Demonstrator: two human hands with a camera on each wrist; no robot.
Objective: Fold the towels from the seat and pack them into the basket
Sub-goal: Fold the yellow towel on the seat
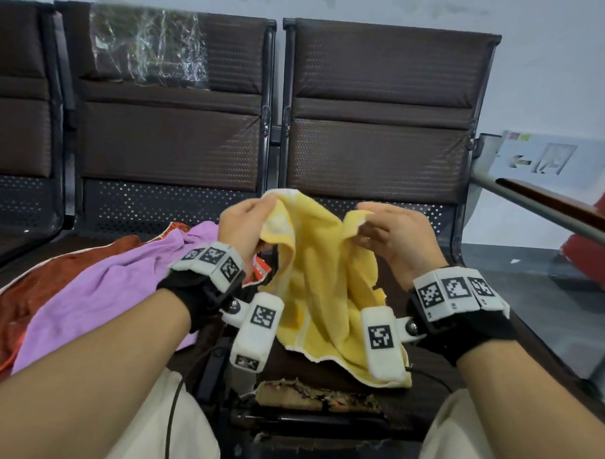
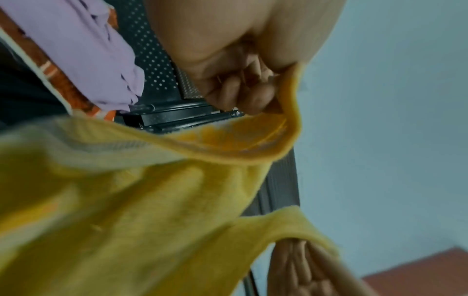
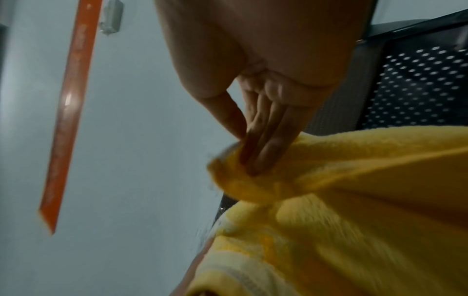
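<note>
Forearms fill the bottom of the head view, each strapped with a black band carrying white marker blocks, and between them hangs the yellow towel (image 1: 325, 280), the landmark for everything else. Behind the yellow towel runs the row of seats (image 1: 385, 99), dark brown, with ribbed padded backs and perforated metal panels lower down; the seat directly under the towel has a torn front edge showing crumbled padding. To the left of the yellow towel a purple towel (image 1: 101, 288) lies spread and rumpled over a rust-red towel (image 1: 29, 293), both waiting on the neighbouring seat, probably because they are next in line for folding. No basket shows in any view. The yellow towel itself is thick terry with a paler woven band near its hem, and it sags in a soft trough, lower hem resting on the seat. At its top left corner the left hand (image 1: 248, 227) has its fingers curled round the edge; at the top right corner the right hand (image 1: 394, 233) pinches the hem between thumb and fingers (image 3: 266, 140). Holding two corners apart like this most likely serves to spread the cloth flat before the first fold.
</note>
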